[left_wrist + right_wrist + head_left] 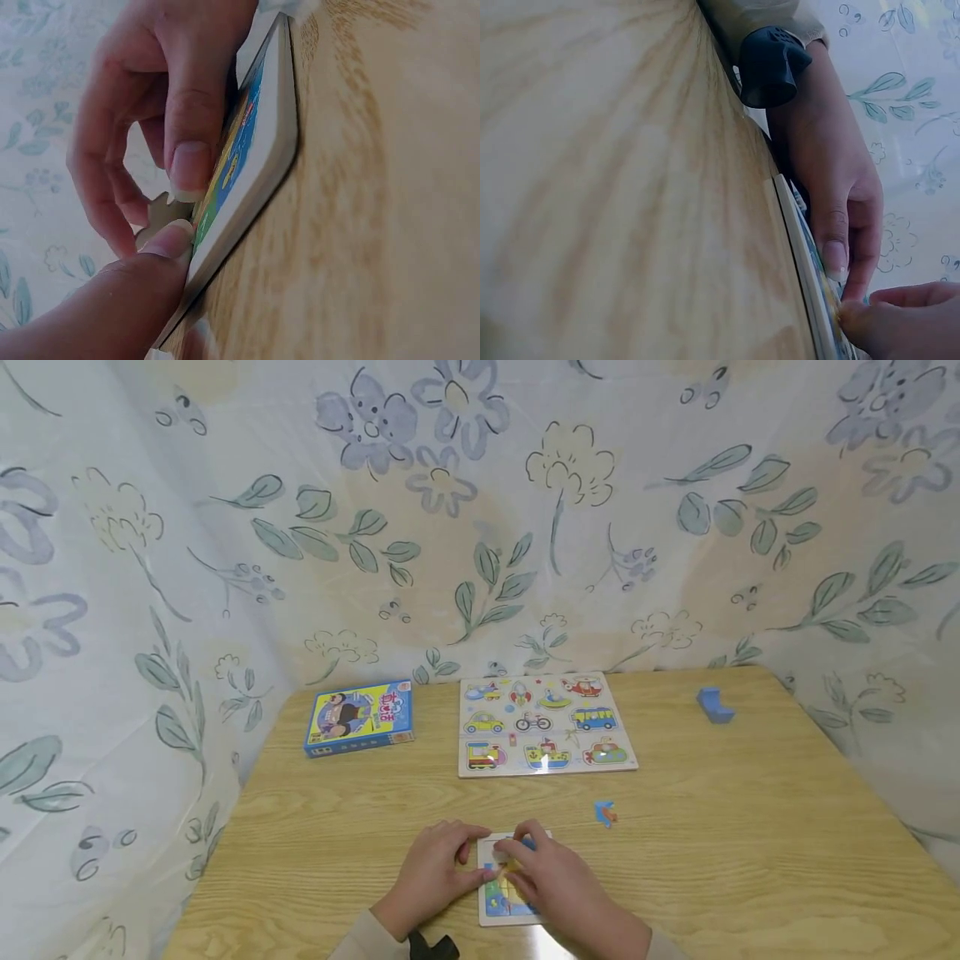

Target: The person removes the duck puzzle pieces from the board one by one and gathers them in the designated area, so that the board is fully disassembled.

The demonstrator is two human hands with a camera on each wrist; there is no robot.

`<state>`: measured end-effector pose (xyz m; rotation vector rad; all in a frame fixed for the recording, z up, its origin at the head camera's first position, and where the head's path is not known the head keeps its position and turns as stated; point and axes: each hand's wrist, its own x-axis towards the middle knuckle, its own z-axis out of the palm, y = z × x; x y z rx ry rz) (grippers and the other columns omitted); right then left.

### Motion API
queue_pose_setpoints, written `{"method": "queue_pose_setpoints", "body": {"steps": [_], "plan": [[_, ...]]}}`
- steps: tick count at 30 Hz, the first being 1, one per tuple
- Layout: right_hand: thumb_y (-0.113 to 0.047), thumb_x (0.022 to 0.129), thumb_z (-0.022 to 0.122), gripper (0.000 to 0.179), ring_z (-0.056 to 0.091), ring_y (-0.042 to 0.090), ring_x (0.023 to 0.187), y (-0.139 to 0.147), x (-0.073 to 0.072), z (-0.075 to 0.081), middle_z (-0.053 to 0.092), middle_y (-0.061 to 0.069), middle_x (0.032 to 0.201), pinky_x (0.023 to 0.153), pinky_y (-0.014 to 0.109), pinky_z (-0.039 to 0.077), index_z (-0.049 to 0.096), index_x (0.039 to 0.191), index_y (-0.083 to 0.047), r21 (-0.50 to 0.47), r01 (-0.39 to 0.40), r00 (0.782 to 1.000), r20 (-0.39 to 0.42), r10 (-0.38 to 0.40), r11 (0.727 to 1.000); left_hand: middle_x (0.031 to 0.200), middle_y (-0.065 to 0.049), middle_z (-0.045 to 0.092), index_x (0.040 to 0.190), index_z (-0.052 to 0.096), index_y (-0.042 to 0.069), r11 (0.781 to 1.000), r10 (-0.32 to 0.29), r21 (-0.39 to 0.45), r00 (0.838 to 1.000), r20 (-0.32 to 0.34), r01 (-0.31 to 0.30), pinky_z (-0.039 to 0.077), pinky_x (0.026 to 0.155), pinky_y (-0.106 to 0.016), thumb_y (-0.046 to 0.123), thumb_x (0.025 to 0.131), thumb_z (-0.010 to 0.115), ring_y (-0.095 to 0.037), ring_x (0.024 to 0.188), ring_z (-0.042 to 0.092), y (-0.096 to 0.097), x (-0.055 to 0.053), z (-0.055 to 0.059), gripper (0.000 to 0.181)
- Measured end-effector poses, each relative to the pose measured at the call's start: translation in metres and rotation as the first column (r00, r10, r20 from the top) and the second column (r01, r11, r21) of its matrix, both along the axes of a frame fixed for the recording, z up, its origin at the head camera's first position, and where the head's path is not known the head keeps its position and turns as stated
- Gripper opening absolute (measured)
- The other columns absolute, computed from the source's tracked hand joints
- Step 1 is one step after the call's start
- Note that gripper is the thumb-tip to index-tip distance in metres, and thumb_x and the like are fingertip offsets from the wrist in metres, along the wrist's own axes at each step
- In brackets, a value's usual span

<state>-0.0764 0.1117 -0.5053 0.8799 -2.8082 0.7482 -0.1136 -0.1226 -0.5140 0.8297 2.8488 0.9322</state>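
Observation:
A small framed jigsaw puzzle point(512, 921) lies on the wooden table close to the person, with a yellow, blue and green picture partly filling it. The left hand point(435, 866) rests along its left side, the index fingertip by the top left corner and the thumb touching the picture. Over the right part of the puzzle, the right hand point(562, 881) pinches a jigsaw piece point(159, 213), whose plain grey-brown side shows in the left wrist view. Fingers hide part of the picture. Loose blue and orange jigsaw pieces point(604, 812) lie up and right of the frame.
A blue and yellow game box point(360, 718) lies at the back left. Beside it is a vehicle puzzle board point(547, 725). A blue block-like object point(715, 705) stands at the back right. A floral curtain point(480, 527) hangs behind the table.

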Motion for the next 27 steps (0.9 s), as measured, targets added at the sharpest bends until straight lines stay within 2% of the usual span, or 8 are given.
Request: {"method": "queue_pose_setpoints", "body": {"steps": [5,11,15,21,23,25,27], "plan": [[-0.011,0.094,0.08,0.039,0.056,0.005,0.073,0.001,-0.002,-0.004,0.056,0.001,0.125,0.064,0.023,0.053,0.065,0.129,-0.019,-0.062,0.006,0.999,-0.053,-0.01,0.998,0.075,0.016,0.045,0.128,0.073,0.02,1.0,0.013,-0.004,1.0,0.011,-0.013,0.035,0.074,-0.029,0.057,0.089,0.079,-0.003,0.07,0.039,0.0,0.001,0.002,0.054],[0.001,0.093,0.077,0.04,0.062,0.008,0.079,0.002,-0.003,-0.005,0.058,-0.003,0.126,0.073,0.027,0.058,0.065,0.126,-0.02,-0.16,0.043,0.999,-0.026,-0.048,0.986,0.075,0.016,0.045,0.129,0.073,0.02,1.0,0.013,0.002,1.0,0.018,-0.014,0.035,0.072,-0.028,0.054,0.089,0.08,-0.003,0.07,0.039,0.0,0.003,0.004,0.053],[0.005,0.091,0.077,0.042,0.063,0.007,0.081,0.004,-0.004,-0.006,0.057,-0.003,0.124,0.075,0.025,0.058,0.063,0.123,-0.018,-0.231,0.062,0.997,-0.021,-0.068,0.971,0.075,0.015,0.046,0.129,0.073,0.02,1.0,0.015,-0.003,1.0,0.016,-0.015,0.035,0.071,-0.028,0.053,0.089,0.081,-0.003,0.07,0.039,0.0,0.002,0.003,0.052],[0.001,0.093,0.077,0.05,0.054,0.001,0.075,0.007,-0.006,-0.005,0.06,-0.007,0.117,0.066,0.022,0.053,0.057,0.135,-0.015,-0.333,0.144,0.988,0.102,-0.116,0.932,0.075,0.016,0.045,0.129,0.073,0.021,1.0,0.019,-0.013,1.0,0.021,-0.019,0.034,0.067,-0.026,0.053,0.089,0.08,-0.004,0.069,0.039,0.001,0.0,0.002,0.052],[-0.002,0.091,0.08,0.052,0.05,0.0,0.072,0.008,-0.006,-0.005,0.06,-0.011,0.107,0.062,0.022,0.049,0.056,0.135,-0.015,-0.359,0.167,0.984,0.116,-0.133,0.918,0.075,0.017,0.045,0.129,0.073,0.021,1.0,0.018,-0.009,1.0,0.014,-0.018,0.033,0.067,-0.026,0.053,0.089,0.081,-0.004,0.069,0.038,0.001,0.0,0.001,0.052],[-0.006,0.087,0.085,0.051,0.055,0.001,0.08,0.011,-0.007,-0.006,0.062,-0.012,0.107,0.069,0.024,0.053,0.06,0.13,-0.016,-0.377,0.163,0.987,0.05,-0.155,0.912,0.075,0.017,0.044,0.129,0.073,0.021,1.0,0.014,-0.007,1.0,0.006,-0.014,0.033,0.066,-0.025,0.053,0.089,0.081,-0.004,0.069,0.038,0.001,0.0,0.0,0.052],[-0.008,0.081,0.089,0.049,0.059,0.006,0.091,0.016,-0.009,-0.006,0.063,-0.011,0.108,0.077,0.028,0.055,0.065,0.123,-0.016,-0.389,0.138,0.982,-0.063,-0.176,0.911,0.075,0.016,0.045,0.128,0.073,0.02,1.0,0.01,-0.003,1.0,0.005,-0.01,0.034,0.065,-0.025,0.054,0.089,0.08,-0.003,0.069,0.038,0.001,0.001,0.0,0.052]]}}
